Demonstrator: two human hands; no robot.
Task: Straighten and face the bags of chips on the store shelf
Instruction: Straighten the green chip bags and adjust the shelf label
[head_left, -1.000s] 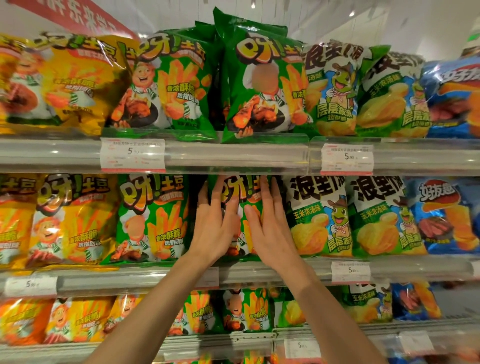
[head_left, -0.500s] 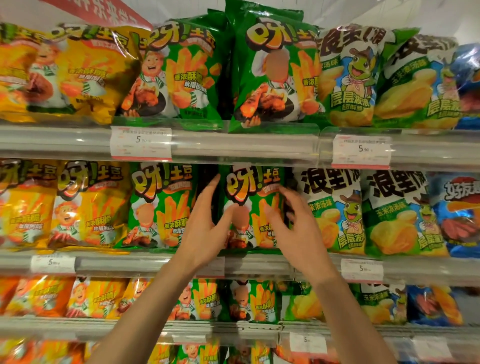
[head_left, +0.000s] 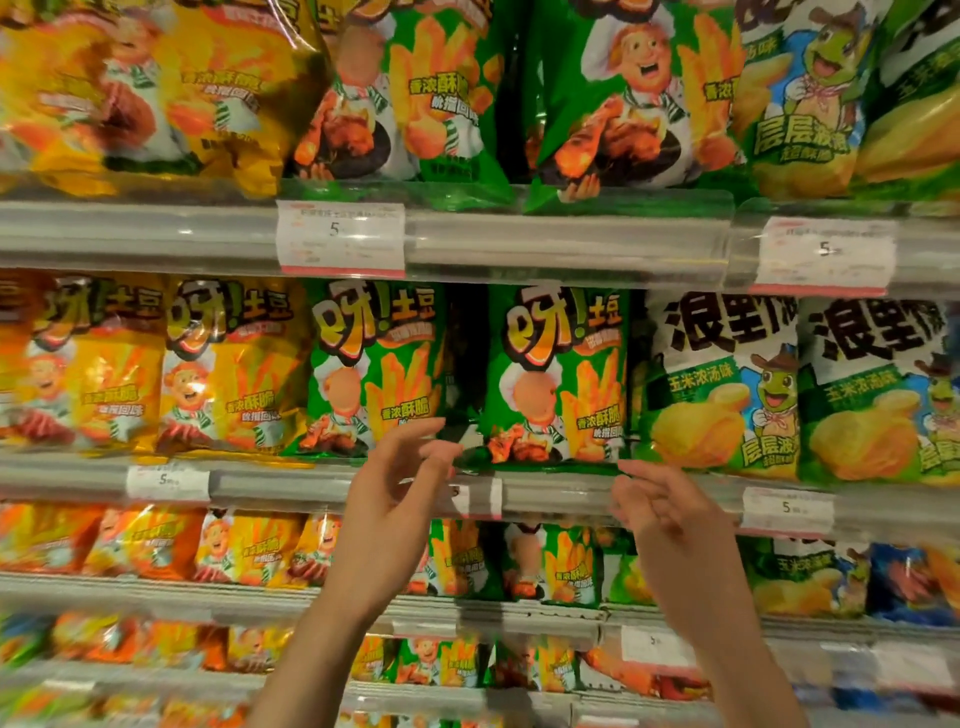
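**Both hands off the bags, green one standing straight on the middle shelf**

You're looking at a whole wall of chips here, so starting big: the middle shelf (head_left: 561, 493) is carrying a full row, yellow bags (head_left: 228, 364) on the left, the two green ones in the centre, then the frog-mascot bags (head_left: 722, 379) on the right. All are standing against the clear lip at the front edge, which looks like what's keeping them upright and label-out.

The green bag (head_left: 561, 374) in the centre is sitting upright with its front facing you, just above and between your hands. Its green neighbour (head_left: 374, 369) to the left is facing out too, with a dark gap showing between the two, so that pair may want closing up.

Your left hand (head_left: 395, 499) is hovering below that gap, fingers loosely curled and grasping nothing. Your right hand (head_left: 662, 512) is doing the same under the green bag's bottom right corner, relaxed and empty, fingertips near the shelf lip but not on the bag.

My guess is you're between bags, picking the next one to square up.
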